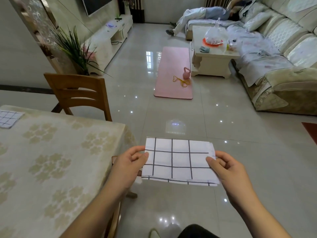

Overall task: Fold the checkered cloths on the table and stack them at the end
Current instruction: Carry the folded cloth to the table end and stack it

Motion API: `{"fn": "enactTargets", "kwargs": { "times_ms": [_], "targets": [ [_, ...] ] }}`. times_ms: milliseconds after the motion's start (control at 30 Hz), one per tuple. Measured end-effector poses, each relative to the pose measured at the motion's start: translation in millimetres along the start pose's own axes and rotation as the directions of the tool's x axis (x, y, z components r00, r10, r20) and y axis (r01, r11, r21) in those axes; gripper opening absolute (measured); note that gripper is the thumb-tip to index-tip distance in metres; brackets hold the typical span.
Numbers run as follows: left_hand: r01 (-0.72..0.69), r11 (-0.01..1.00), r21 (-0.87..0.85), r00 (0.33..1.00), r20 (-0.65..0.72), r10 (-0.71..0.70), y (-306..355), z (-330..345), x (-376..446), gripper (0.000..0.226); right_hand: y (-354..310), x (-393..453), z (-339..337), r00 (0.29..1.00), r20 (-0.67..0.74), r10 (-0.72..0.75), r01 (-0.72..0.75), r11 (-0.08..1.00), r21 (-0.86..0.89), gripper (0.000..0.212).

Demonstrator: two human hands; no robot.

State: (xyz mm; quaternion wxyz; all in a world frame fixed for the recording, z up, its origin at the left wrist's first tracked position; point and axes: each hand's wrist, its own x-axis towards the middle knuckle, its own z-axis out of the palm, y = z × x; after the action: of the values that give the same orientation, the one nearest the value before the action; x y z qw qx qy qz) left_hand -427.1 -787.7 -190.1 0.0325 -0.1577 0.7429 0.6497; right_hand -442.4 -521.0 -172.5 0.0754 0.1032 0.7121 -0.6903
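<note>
Left hand (131,163): grip pinched on the left short edge of the white cloth with a dark grid pattern (178,161), thumb on top, fingers beneath. Right hand (224,167): grip pinched on the opposite short edge in the same manner. The cloth spans directly between the two grips, held flat and taut in the air, clear of the desk (56,160) and beyond its right edge, over the tiled floor. Layered edges show along its near side and at the far right corner, so it is judged already folded at least once; the stretched, level hold appears intended to keep the layers aligned for a further fold or for setting down.

A second folded white grid-patterned cloth (8,118) lies at the far left of the desk, near its far edge, well apart from both hands. It likely marks the stacking place. The floral beige tablecloth covering the desk shows no other cloths in view.
</note>
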Motion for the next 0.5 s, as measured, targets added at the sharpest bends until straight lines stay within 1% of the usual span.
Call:
{"fn": "enactTargets", "kwargs": {
  "times_ms": [67,233,400,500],
  "targets": [
    [-0.005,1.000,0.023,1.000,-0.004,0.005,9.6,0.3,22.8,0.025,-4.9,23.7,4.2,1.000,-0.001,0.008,-0.008,1.000,0.009,0.014],
    [0.036,0.999,-0.004,0.999,-0.011,-0.036,24.9,11.8,83.5,0.024,-17.1,95.2,8.2,0.999,0.031,0.010,-0.011,1.000,0.024,0.016],
    [0.053,0.999,-0.013,0.994,-0.094,-0.054,46.4,38.0,155.7,0.021,-33.1,182.3,5.6,0.998,0.060,-0.002,-0.001,0.999,0.042,0.018],
    [0.030,1.000,0.010,0.989,-0.145,-0.028,61.7,52.5,199.9,0.019,-45.3,234.0,-1.1,0.996,0.092,-0.010,0.008,1.000,0.029,0.016]
  ]
}}
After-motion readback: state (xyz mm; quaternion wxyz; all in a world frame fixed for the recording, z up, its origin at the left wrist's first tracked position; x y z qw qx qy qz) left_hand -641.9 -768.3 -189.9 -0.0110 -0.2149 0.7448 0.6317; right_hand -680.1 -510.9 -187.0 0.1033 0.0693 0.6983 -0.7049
